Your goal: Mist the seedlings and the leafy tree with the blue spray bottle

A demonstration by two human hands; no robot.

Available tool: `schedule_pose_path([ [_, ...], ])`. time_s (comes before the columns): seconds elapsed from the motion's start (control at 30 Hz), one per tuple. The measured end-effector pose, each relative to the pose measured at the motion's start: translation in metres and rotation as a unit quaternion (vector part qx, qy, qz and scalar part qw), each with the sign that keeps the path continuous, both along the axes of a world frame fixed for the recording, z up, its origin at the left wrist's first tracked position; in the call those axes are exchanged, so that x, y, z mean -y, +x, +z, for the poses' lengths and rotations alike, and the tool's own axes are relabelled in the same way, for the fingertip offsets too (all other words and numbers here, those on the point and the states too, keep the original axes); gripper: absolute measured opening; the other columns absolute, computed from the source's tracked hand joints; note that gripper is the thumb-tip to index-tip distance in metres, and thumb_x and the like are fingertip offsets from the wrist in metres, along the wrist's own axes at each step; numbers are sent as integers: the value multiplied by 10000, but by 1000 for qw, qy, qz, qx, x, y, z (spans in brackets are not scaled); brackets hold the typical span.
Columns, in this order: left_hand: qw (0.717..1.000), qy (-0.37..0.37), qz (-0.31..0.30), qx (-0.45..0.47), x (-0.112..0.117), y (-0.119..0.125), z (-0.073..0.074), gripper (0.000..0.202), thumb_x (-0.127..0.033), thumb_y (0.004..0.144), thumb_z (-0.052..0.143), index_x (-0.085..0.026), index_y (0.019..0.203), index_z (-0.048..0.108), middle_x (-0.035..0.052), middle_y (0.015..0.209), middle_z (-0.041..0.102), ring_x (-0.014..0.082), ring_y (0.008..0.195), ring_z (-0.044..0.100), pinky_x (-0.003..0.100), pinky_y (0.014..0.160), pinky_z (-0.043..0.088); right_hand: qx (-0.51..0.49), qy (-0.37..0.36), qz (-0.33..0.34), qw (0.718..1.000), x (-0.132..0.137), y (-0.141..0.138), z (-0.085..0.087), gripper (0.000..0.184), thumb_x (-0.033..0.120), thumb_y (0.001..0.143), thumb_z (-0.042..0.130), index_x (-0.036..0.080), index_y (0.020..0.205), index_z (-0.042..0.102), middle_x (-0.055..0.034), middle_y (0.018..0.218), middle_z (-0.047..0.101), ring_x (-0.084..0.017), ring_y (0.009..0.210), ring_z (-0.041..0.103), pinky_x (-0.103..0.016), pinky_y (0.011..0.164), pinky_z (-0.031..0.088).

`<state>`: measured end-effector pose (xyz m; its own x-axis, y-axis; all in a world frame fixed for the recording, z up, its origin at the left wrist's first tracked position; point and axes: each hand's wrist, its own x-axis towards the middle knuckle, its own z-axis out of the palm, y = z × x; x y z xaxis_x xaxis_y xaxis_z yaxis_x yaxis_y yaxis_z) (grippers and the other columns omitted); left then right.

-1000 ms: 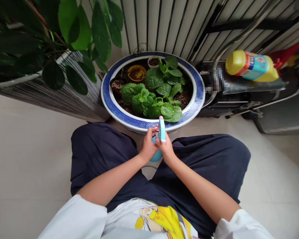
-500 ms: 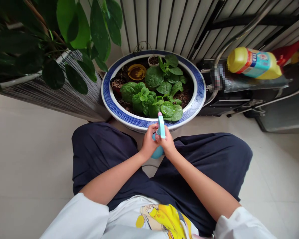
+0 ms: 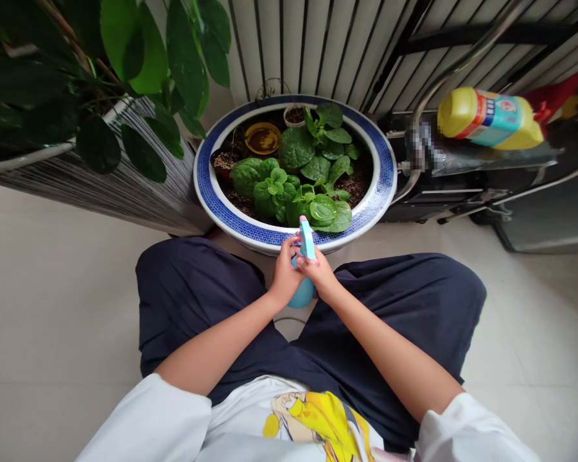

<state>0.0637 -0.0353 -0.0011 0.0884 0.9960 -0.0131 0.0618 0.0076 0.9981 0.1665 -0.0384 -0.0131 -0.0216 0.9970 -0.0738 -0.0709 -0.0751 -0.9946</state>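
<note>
Both of my hands are wrapped round a light-blue spray bottle (image 3: 302,294) with a pink nozzle tip, held between my knees. My left hand (image 3: 286,273) grips it from the left side, and my right hand (image 3: 322,274) closes on it from the right. The nozzle points away from me, at the near rim of a blue-and-white oval planter (image 3: 210,204). Green leafy plants (image 3: 296,151) grow in its dark soil, and the nearest leaf (image 3: 324,208) glistens with water. My fingertips around the trigger are partly hidden.
Inside the planter sit a yellow dish (image 3: 262,138) and a small white pot (image 3: 295,116). A striped planter (image 3: 139,160) with a large-leaved plant stands at left. On the right, a yellow bottle (image 3: 491,119) lies on a metal-framed cart (image 3: 417,122). A radiator (image 3: 313,48) rises behind.
The spray bottle and both hands have shifted slightly left, and the bottle's head tilts a little more to the left. My grip stays the same.
</note>
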Motion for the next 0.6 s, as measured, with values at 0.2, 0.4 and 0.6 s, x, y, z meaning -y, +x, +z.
schedule_pose_path([
  [0.2, 998, 10, 35, 53, 3, -8, 4, 430, -296, 680, 769, -217, 1031, 533, 31, 1004, 659, 202, 904, 648, 326, 829, 508, 44, 42, 3, 998, -3, -10, 21, 488, 398, 676, 659, 203, 1114, 569, -61, 1009, 664, -237, 882, 629, -390, 847, 521],
  [0.4, 994, 43, 91, 33, 5, -21, 10, 409, -299, 703, 757, -227, 1047, 549, 21, 1014, 670, 201, 911, 653, 331, 847, 501, 33, 52, 28, 998, -7, -29, 30, 493, 331, 669, 625, 209, 1145, 579, -58, 1024, 662, -244, 912, 632, -400, 866, 517],
  [0.6, 993, 61, 86, 54, 1, -33, 13, 489, -324, 727, 745, -242, 1158, 529, 8, 971, 687, 205, 942, 656, 339, 893, 489, 36, 32, 96, 994, -17, -37, 31, 641, 362, 682, 622, 212, 1297, 523, -62, 1096, 653, -247, 946, 625, -404, 880, 510],
])
